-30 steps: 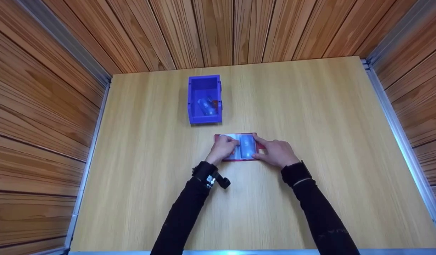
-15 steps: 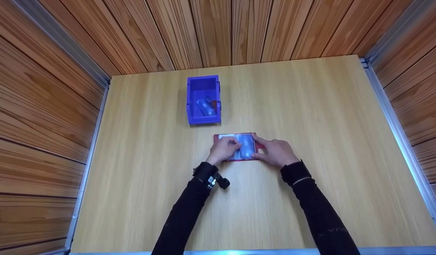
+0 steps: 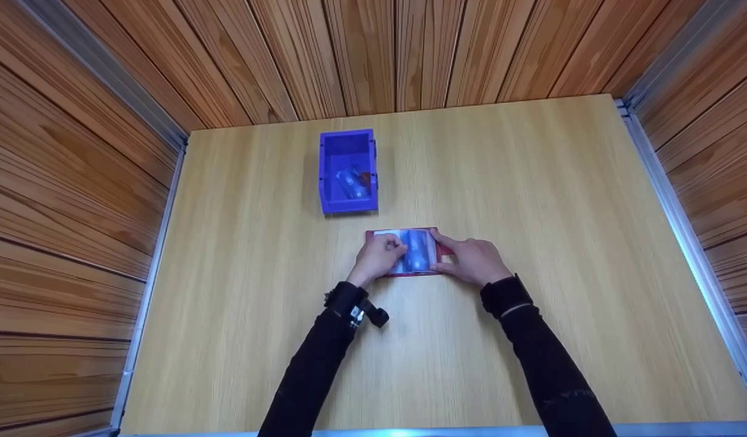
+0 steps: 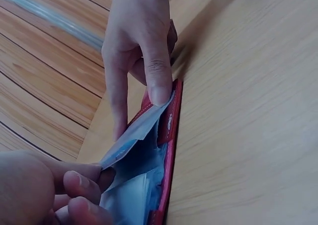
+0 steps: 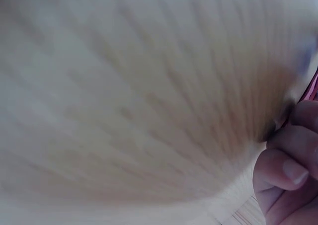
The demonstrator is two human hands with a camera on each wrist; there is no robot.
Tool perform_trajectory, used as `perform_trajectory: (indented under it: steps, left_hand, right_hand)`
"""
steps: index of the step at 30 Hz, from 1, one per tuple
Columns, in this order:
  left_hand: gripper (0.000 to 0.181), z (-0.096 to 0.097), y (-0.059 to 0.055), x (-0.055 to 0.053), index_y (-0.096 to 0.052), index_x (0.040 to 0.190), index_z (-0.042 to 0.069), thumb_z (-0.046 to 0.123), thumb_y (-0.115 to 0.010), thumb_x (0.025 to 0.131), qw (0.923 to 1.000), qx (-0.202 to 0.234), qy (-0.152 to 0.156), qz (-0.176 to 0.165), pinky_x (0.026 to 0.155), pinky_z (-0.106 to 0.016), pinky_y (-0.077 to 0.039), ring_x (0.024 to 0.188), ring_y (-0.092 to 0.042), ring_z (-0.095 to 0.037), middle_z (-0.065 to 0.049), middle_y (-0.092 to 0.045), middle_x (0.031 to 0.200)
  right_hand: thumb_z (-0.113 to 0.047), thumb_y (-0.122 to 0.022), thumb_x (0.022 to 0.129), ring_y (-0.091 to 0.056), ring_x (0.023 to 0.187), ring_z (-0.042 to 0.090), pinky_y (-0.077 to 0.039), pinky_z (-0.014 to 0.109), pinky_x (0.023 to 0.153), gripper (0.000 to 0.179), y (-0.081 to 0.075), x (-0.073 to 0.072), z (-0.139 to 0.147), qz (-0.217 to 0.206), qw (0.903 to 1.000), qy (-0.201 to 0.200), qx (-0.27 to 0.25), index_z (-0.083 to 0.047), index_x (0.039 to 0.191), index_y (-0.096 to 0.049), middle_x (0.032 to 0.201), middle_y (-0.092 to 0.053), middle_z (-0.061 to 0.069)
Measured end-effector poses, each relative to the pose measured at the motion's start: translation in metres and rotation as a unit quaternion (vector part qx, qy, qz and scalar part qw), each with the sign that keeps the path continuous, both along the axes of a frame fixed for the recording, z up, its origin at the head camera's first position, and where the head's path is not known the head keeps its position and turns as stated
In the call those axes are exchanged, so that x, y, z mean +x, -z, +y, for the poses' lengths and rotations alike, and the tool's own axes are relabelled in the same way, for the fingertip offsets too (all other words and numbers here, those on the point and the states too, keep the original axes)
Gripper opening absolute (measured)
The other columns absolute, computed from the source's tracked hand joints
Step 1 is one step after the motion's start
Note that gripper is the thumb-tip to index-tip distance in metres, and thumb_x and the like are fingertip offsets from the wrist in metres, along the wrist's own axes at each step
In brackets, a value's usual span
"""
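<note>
A red card holder lies spread open on the table, with clear bluish plastic sleeves inside. My left hand is over its left half. In the left wrist view its thumb and fingers pinch the edge of a lifted sleeve, and more sleeves show beneath. At the right edge, my right hand holds the card holder between thumb and index finger, the thumb pressing near the red cover. The right wrist view is blurred; curled fingers show at its right side.
A blue plastic bin stands behind the card holder, slightly left. Inside it lie a clear item and a small orange-brown piece, too small to identify. Wood-panelled walls enclose the table at the back and sides.
My left hand has shifted slightly left after a small move to the right, and the sleeves between the hands look turned further left. My right hand stays at the card holder's right edge.
</note>
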State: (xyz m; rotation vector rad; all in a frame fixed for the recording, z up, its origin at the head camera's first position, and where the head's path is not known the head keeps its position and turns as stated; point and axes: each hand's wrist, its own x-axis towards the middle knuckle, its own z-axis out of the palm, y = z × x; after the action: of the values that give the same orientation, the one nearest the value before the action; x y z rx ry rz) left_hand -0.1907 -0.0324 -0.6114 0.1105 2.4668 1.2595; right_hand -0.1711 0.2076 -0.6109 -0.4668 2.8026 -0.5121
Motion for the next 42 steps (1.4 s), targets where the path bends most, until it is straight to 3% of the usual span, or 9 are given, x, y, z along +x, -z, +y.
perform_trajectory:
  steps: [3, 7, 11, 19, 26, 30, 37, 42]
  left_hand:
    - [0.018, -0.003, -0.003, 0.000, -0.072, 0.089, 0.012, 0.025, -0.067, 0.101, 0.9999, -0.010, 0.002, 0.014, 0.062, -0.025, -0.036, 0.062, -0.049, -0.010, 0.009, -0.051, 0.066]
    - [0.019, -0.009, -0.006, 0.000, -0.070, 0.087, 0.013, 0.025, -0.067, 0.101, 0.9999, -0.009, -0.009, 0.002, 0.062, -0.026, -0.036, 0.060, -0.050, -0.010, 0.008, -0.054, 0.064]
    - [0.019, -0.016, -0.006, 0.000, -0.068, 0.086, 0.014, 0.025, -0.067, 0.101, 0.9998, -0.006, -0.021, -0.003, 0.061, -0.026, -0.036, 0.058, -0.050, -0.011, 0.007, -0.055, 0.063]
    - [0.017, -0.030, -0.009, -0.001, -0.068, 0.088, 0.011, 0.022, -0.067, 0.101, 0.9994, 0.020, -0.026, 0.001, 0.054, -0.025, -0.036, 0.055, -0.049, -0.009, 0.007, -0.053, 0.061]
    - [0.014, -0.047, -0.017, -0.007, -0.069, 0.091, 0.005, 0.014, -0.065, 0.101, 0.9942, 0.095, -0.051, -0.002, 0.050, -0.021, -0.035, 0.053, -0.048, -0.007, 0.007, -0.051, 0.059]
    - [0.015, -0.055, -0.019, -0.009, -0.066, 0.089, 0.006, 0.013, -0.064, 0.102, 0.9910, 0.116, -0.066, -0.013, 0.049, -0.022, -0.036, 0.053, -0.048, -0.008, 0.006, -0.052, 0.058]
    - [0.014, -0.063, -0.020, -0.012, -0.066, 0.090, 0.008, 0.012, -0.064, 0.102, 0.9860, 0.138, -0.088, -0.030, 0.049, -0.023, -0.039, 0.058, -0.054, -0.019, -0.005, -0.058, 0.064]
    - [0.015, -0.068, -0.027, -0.017, -0.066, 0.088, 0.008, 0.013, -0.065, 0.102, 0.9831, 0.143, -0.111, -0.023, 0.051, -0.024, -0.041, 0.059, -0.058, -0.022, -0.011, -0.061, 0.068]
  right_hand:
    - [-0.058, -0.076, 0.088, -0.045, 0.065, 0.020, -0.042, 0.037, 0.067, 0.082, 0.001, 0.000, 0.000, 0.002, 1.0000, 0.003, -0.002, -0.026, 0.157, -0.045, 0.068, -0.057, 0.007]
    - [-0.058, -0.077, 0.087, -0.050, 0.067, 0.022, -0.048, 0.043, 0.072, 0.083, 0.001, 0.001, 0.002, 0.007, 1.0000, 0.005, -0.004, -0.025, 0.156, -0.046, 0.081, -0.069, 0.015]
    - [-0.058, -0.076, 0.087, -0.052, 0.071, 0.023, -0.049, 0.044, 0.076, 0.084, 0.002, 0.001, 0.002, -0.004, 0.9999, 0.007, -0.006, -0.026, 0.158, -0.043, 0.090, -0.072, 0.018]
    - [-0.059, -0.076, 0.088, -0.049, 0.071, 0.022, -0.046, 0.040, 0.075, 0.084, 0.003, -0.001, 0.001, -0.011, 0.9999, 0.008, -0.001, -0.027, 0.158, -0.042, 0.083, -0.068, 0.014]
    - [-0.057, -0.077, 0.087, -0.045, 0.069, 0.021, -0.044, 0.039, 0.072, 0.084, 0.004, -0.002, 0.002, -0.007, 0.9999, 0.004, -0.007, -0.025, 0.158, -0.043, 0.073, -0.061, 0.008]
    - [-0.056, -0.077, 0.087, -0.043, 0.069, 0.020, -0.045, 0.040, 0.073, 0.084, 0.004, -0.002, 0.002, -0.008, 0.9999, 0.003, -0.005, -0.026, 0.158, -0.043, 0.070, -0.057, 0.006]
    - [-0.056, -0.077, 0.088, -0.048, 0.069, 0.021, -0.047, 0.042, 0.073, 0.083, 0.002, -0.001, 0.001, -0.005, 1.0000, 0.001, -0.003, -0.026, 0.158, -0.043, 0.077, -0.064, 0.012]
    - [-0.055, -0.077, 0.088, -0.048, 0.069, 0.021, -0.047, 0.042, 0.074, 0.083, 0.002, -0.002, 0.001, -0.005, 1.0000, 0.001, -0.004, -0.026, 0.158, -0.043, 0.079, -0.066, 0.013]
